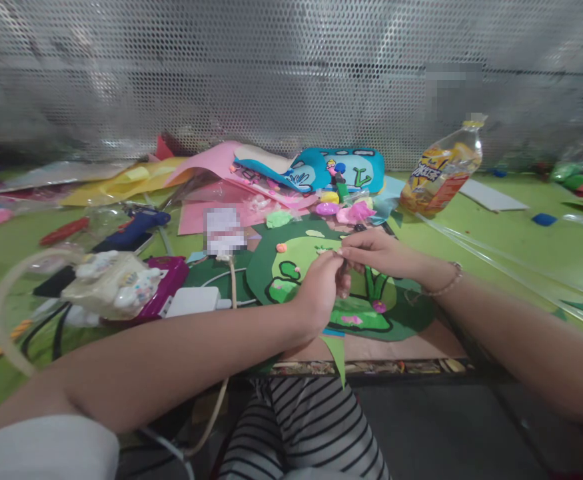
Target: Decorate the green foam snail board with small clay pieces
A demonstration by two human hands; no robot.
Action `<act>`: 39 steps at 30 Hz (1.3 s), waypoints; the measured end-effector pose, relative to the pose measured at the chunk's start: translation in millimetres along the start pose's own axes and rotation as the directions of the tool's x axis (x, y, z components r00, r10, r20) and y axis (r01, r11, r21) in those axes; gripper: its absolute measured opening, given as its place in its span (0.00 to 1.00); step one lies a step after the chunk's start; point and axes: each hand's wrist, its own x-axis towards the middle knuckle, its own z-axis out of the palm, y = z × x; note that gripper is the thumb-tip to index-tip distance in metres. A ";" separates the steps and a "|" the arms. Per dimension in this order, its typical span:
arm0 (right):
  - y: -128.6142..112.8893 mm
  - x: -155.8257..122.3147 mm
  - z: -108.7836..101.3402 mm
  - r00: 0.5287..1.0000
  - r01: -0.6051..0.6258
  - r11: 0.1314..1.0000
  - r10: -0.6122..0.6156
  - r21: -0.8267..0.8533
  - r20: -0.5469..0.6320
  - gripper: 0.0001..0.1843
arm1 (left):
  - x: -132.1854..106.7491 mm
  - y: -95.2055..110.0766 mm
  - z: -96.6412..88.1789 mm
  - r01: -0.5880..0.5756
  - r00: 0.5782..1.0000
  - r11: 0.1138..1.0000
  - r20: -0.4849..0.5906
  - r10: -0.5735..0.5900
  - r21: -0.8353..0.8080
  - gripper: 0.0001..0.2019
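Note:
My left hand (322,283) and my right hand (378,253) meet above a green paper craft picture (416,317), their fingertips pinched together. Whatever sits between the fingers is too small to make out. The picture has a dark green border around a light green middle, with black-outlined clay shapes on it. Among these are a pink-spotted green strip (366,321), a green stem shape with a purple flower (380,307), and a small orange flower (282,248). A small black lump (359,228) shows just behind my right hand.
Behind the picture lie clay lumps in pink (356,213) and light green (278,219), plus a blue craft picture (371,170). A plastic bottle (441,170) leans at right. Chargers with cables (191,303) and a blue glue gun (138,227) crowd the left.

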 end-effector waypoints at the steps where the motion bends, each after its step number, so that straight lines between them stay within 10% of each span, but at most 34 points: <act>1: -0.1 0.0 -0.1 1.000 -0.001 1.000 0.001 -0.003 0.000 0.24 | 0.0 -0.2 -0.1 -0.002 1.000 1.000 0.000 0.002 -0.001 0.11; 39: 0.7 0.0 0.1 1.000 -0.008 1.000 0.008 -0.007 0.005 0.22 | -2.7 1.6 1.5 -0.011 1.000 1.000 -0.019 0.011 0.010 0.10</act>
